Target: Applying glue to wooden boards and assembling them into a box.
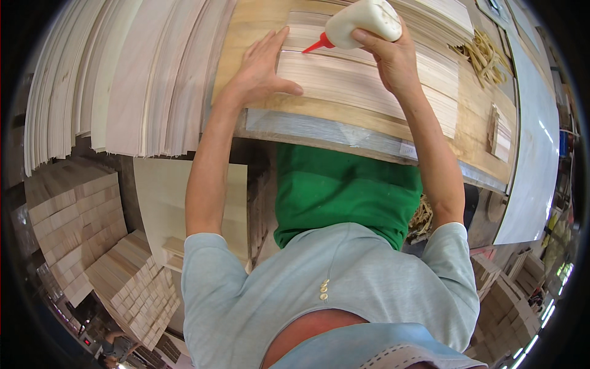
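Note:
My right hand [393,56] is wrapped round a white squeeze bottle [367,23] with a red pointed nozzle. The bottle lies tilted, and its tip points left and down, at a seam between pale wood strips [344,77]. These thin strips lie side by side on a wooden work board [258,101]. At their left end rests my left hand [263,67], fingers spread and thumb apart, with nothing gripped. Whether glue is leaving the nozzle is too small to make out.
Tall stacks of thin wood sheets [129,74] stand at the left. Curled strips [482,58] and a small wood piece [501,132] lie to the right, beside a pale panel [534,135]. Block stacks [77,215] fill the lower left. A metal strip [307,127] edges the board.

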The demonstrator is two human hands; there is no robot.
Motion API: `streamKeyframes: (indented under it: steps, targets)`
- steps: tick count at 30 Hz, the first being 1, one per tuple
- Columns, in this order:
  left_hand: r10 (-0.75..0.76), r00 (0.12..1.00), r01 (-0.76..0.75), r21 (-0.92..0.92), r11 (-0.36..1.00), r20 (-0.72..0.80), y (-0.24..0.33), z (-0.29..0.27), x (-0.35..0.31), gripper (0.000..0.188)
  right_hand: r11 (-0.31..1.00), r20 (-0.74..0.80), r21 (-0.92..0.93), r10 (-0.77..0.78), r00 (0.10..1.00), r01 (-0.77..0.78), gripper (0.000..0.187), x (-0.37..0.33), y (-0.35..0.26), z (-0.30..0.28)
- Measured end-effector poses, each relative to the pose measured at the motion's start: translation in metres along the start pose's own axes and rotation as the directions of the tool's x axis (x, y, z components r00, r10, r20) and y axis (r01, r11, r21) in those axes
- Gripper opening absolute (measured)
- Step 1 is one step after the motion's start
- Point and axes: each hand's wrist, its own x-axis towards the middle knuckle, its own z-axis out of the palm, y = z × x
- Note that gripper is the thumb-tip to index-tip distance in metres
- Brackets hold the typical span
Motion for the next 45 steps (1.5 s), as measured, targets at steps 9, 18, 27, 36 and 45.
streamKeyframes:
  steps: [9,18,27,36,45]
  targets:
    - [-0.048,0.998,0.048,0.006,0.999,0.043,0.011,-0.005,0.001,0.114,1.0,-0.024,0.01,-0.018,1.0,0.018,0.053,-0.024,-0.029,-0.074]
    - [-0.067,0.997,0.065,0.029,0.997,0.046,0.018,-0.006,0.003,0.109,0.999,-0.152,-0.011,-0.041,0.988,0.04,0.053,-0.065,-0.06,-0.169]
    - [-0.089,0.989,0.089,0.003,0.996,0.122,0.031,-0.013,0.008,0.107,0.995,-0.243,-0.096,-0.055,0.969,0.032,0.05,-0.09,-0.079,-0.248]
    - [-0.045,0.987,0.037,0.054,0.998,0.155,0.049,-0.015,0.016,0.106,0.997,-0.319,-0.067,-0.06,0.946,0.04,0.041,-0.102,-0.098,-0.273]
    - [0.276,0.919,-0.329,0.159,0.931,0.282,0.121,0.042,0.049,0.112,0.929,-0.628,0.207,-0.114,0.77,0.307,0.032,-0.085,-0.053,-0.259]
